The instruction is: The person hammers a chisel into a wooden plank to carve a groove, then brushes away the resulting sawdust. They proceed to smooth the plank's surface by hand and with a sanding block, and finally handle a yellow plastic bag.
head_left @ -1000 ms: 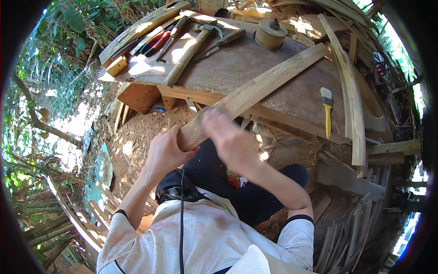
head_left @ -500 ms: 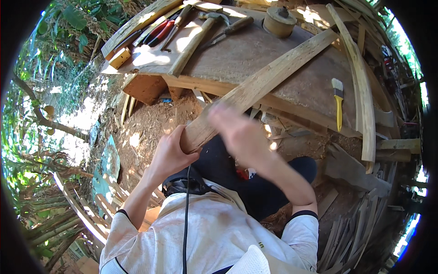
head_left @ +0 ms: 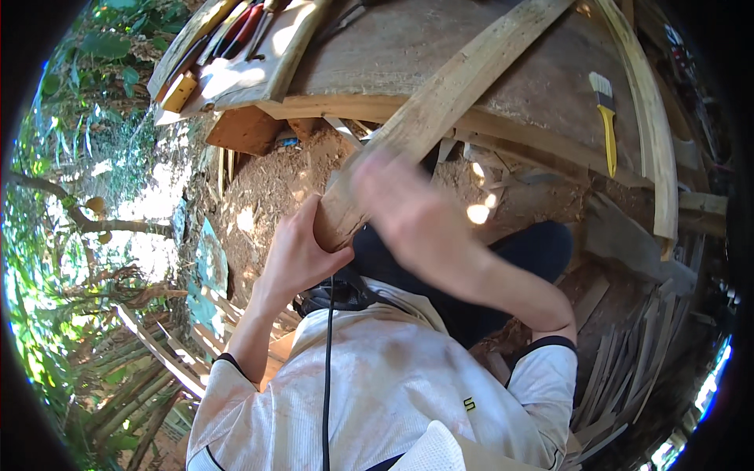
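A long wooden plank [head_left: 463,86] slants from the far right of the workbench down to my lap, resting across the bench's front edge. My left hand [head_left: 302,250] is wrapped round the plank's near end, thumb on one edge and fingers on the other. My right hand [head_left: 400,204] lies over the plank's upper face, a little beyond the left one. Motion smears its fingers, and whether anything is under them is hidden.
The wooden workbench [head_left: 377,63] carries red-handled pliers [head_left: 245,30], a wooden tool handle [head_left: 294,51], a small wooden block [head_left: 179,92] and a yellow-handled paintbrush [head_left: 606,125]. A curved wood strip [head_left: 652,118] overhangs its right side. Wood strips [head_left: 620,377] lie piled at lower right.
The view has tilted down, so the bench and its tools sit higher in the picture. My right hand is blurred over the plank in both frames; my left keeps its grip on the end.
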A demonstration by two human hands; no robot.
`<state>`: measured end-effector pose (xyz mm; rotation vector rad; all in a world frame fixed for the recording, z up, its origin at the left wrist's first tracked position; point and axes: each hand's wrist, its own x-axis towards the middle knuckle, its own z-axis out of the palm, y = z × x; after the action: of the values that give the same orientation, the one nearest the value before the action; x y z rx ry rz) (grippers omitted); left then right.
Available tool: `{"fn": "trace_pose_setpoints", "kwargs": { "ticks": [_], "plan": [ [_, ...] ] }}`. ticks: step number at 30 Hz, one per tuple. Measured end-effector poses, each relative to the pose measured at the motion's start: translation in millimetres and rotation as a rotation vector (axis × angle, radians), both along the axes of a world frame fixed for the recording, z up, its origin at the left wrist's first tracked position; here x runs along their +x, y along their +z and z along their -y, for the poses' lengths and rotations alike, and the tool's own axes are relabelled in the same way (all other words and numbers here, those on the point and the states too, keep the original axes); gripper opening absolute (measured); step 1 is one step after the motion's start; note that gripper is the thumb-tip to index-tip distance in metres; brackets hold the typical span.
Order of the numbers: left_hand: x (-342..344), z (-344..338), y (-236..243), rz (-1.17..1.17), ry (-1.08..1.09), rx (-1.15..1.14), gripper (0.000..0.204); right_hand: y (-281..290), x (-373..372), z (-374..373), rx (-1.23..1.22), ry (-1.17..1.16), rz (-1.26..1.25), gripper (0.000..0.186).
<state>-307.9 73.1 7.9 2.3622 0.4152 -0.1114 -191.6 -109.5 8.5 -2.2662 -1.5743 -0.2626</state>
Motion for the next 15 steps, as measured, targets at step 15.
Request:
{"fn": "trace_pose_setpoints", "kwargs": {
  "ticks": [15],
  "plan": [
    [-13, -27, 8, -0.276, -0.01, -0.489, 0.051, -12, 41, 23, 0.297, -0.139, 0.014, 0.025]
  ]
}}
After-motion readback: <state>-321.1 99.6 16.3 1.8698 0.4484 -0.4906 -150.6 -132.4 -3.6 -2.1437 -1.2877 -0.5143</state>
